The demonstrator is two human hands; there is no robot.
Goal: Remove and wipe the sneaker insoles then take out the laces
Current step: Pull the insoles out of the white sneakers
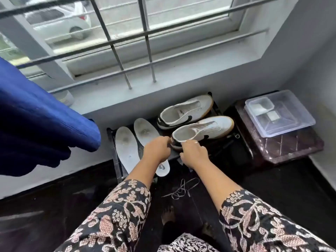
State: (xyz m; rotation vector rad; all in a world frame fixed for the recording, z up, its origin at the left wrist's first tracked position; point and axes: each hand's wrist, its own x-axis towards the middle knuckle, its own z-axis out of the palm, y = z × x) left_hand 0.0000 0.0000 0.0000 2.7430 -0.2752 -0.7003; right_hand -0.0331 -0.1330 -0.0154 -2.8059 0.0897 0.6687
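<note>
Two white sneakers sit side by side on a low black shoe rack (pixel 116 160) under the window, and both look unlaced already: the far sneaker (pixel 185 111) and the near sneaker (pixel 203 130) show open throats with no lace across the eyelets, as far as can be told. Both insoles are out too, the left insole (pixel 125 144) and the other insole (pixel 147 135) lying flat on the rack just beside the shoes, the second partly hidden under the left forearm. One loose lace (pixel 181 190) lies tangled on the dark floor between the arms; whether both laces are in that tangle cannot be made out. By this reading the task is at its very end, with only tidying or a last check left. The left hand (pixel 157 150) has its grip curled together at the heel of the near sneaker, touching or nearly touching it, while the right hand (pixel 193 155) pinches the heel collar, its grip clamped on the rim. The next move probably calls for lifting or straightening this shoe, or looking inside it for a last bit of lace, and it needs little force. Around the work, a blue cloth (pixel 36 113) hangs at the left near the insoles, and a clear plastic box (pixel 291 122) rests on a dark stand at the right, well apart. Nothing blocks the hands, though the lace on the floor lies near the bare foot (pixel 168 215).
</note>
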